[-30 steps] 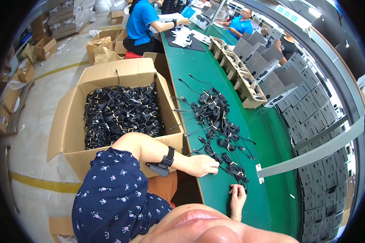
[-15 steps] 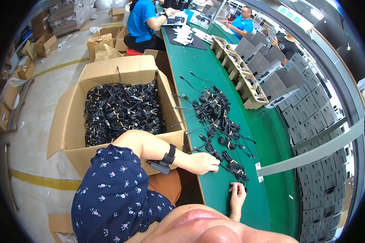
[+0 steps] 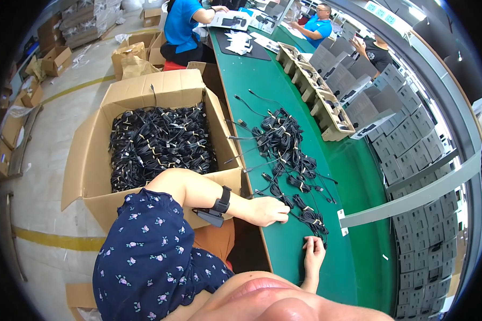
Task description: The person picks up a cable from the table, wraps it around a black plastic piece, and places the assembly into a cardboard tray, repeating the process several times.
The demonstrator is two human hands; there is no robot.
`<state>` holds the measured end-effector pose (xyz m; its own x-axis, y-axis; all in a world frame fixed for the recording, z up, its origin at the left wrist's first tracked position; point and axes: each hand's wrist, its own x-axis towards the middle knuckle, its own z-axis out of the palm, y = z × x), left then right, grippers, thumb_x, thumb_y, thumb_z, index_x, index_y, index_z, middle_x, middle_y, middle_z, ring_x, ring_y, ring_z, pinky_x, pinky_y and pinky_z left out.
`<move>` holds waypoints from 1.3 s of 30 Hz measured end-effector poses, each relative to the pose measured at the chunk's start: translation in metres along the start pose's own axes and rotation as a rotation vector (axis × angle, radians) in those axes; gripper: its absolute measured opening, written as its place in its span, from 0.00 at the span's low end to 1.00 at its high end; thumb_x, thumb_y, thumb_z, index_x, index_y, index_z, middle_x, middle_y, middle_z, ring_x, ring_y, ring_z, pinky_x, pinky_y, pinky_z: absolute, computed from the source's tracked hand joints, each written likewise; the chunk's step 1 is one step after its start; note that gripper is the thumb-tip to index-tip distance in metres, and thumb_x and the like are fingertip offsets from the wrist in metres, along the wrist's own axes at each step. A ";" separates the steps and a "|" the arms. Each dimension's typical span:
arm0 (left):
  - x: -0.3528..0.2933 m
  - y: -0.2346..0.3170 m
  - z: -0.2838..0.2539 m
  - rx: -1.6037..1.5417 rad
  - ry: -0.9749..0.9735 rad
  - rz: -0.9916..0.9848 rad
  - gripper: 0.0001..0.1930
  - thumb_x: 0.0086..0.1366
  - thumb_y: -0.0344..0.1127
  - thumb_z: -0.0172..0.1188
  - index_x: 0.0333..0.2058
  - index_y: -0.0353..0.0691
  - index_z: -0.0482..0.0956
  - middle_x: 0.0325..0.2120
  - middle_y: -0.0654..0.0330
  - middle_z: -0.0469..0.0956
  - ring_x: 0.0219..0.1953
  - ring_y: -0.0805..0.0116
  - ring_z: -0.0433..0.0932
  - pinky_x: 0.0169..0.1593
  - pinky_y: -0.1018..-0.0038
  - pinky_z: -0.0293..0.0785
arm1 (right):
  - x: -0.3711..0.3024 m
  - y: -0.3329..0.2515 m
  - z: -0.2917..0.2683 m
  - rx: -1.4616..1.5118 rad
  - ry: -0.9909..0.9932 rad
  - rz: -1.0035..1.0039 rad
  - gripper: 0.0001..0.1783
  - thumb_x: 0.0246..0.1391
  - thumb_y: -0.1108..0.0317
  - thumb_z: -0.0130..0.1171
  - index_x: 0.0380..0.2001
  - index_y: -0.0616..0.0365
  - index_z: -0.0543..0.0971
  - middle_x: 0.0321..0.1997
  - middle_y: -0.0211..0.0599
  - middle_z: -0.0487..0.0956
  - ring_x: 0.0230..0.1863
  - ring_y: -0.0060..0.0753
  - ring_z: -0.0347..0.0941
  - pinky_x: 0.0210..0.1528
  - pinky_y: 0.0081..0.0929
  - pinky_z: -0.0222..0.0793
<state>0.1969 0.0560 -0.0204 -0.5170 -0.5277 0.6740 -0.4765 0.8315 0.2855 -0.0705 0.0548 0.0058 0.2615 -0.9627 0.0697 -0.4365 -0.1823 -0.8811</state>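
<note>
Several black cables, coiled and tied with pale bands, lie heaped on the green table. My left hand reaches over the table's left edge, its fingers curled closed beside the nearest coils; anything in them is hidden. Farther right and nearer to me, my right hand has its bent fingertips pressed together at the near end of a tied black cable. That cable's coil lies on the table between my two hands. A black band with a small box-shaped device is strapped on my left wrist.
An open cardboard box full of tied black cables stands left of the table. Beige trays line the far right, beside grey boxes. A grey metal post rises from the table's right edge. Co-workers work at the far end.
The view has shifted slightly. Both my hands stay almost in place, fingers closed. At the far end, a co-worker in blue has moved a white box.
</note>
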 end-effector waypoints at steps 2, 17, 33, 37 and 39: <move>0.000 -0.001 0.000 -0.005 0.001 -0.005 0.08 0.47 0.26 0.55 0.28 0.42 0.71 0.25 0.59 0.64 0.29 0.62 0.69 0.31 0.69 0.68 | 0.001 0.001 0.000 -0.001 -0.014 -0.011 0.08 0.60 0.68 0.49 0.30 0.61 0.74 0.20 0.23 0.68 0.22 0.12 0.60 0.25 0.12 0.55; -0.001 0.000 -0.001 0.022 -0.019 0.011 0.09 0.47 0.26 0.56 0.30 0.41 0.70 0.26 0.60 0.64 0.30 0.63 0.69 0.31 0.69 0.68 | -0.001 -0.002 0.000 -0.008 -0.002 -0.009 0.08 0.59 0.69 0.50 0.30 0.62 0.75 0.21 0.23 0.69 0.23 0.12 0.61 0.26 0.12 0.57; 0.001 -0.001 -0.001 -0.007 0.052 0.047 0.06 0.48 0.27 0.55 0.27 0.41 0.70 0.24 0.58 0.64 0.27 0.61 0.69 0.29 0.68 0.68 | 0.000 -0.004 0.001 -0.017 -0.009 -0.014 0.08 0.59 0.70 0.49 0.30 0.63 0.75 0.22 0.24 0.70 0.23 0.13 0.62 0.26 0.12 0.58; -0.001 -0.001 -0.001 0.001 0.027 0.031 0.08 0.47 0.26 0.55 0.29 0.41 0.70 0.25 0.59 0.64 0.29 0.61 0.69 0.30 0.68 0.68 | 0.000 -0.006 0.002 -0.009 -0.003 -0.018 0.08 0.58 0.70 0.50 0.30 0.62 0.75 0.21 0.24 0.70 0.22 0.12 0.62 0.25 0.12 0.57; 0.000 0.000 -0.002 0.000 0.033 0.037 0.08 0.47 0.26 0.55 0.29 0.41 0.70 0.25 0.59 0.64 0.29 0.61 0.69 0.30 0.68 0.68 | -0.002 -0.007 0.003 -0.021 -0.002 -0.016 0.08 0.59 0.69 0.49 0.30 0.62 0.75 0.21 0.23 0.69 0.22 0.12 0.61 0.25 0.12 0.56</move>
<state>0.1984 0.0568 -0.0192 -0.5102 -0.4906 0.7064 -0.4574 0.8503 0.2602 -0.0655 0.0581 0.0109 0.2702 -0.9592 0.0830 -0.4505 -0.2021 -0.8696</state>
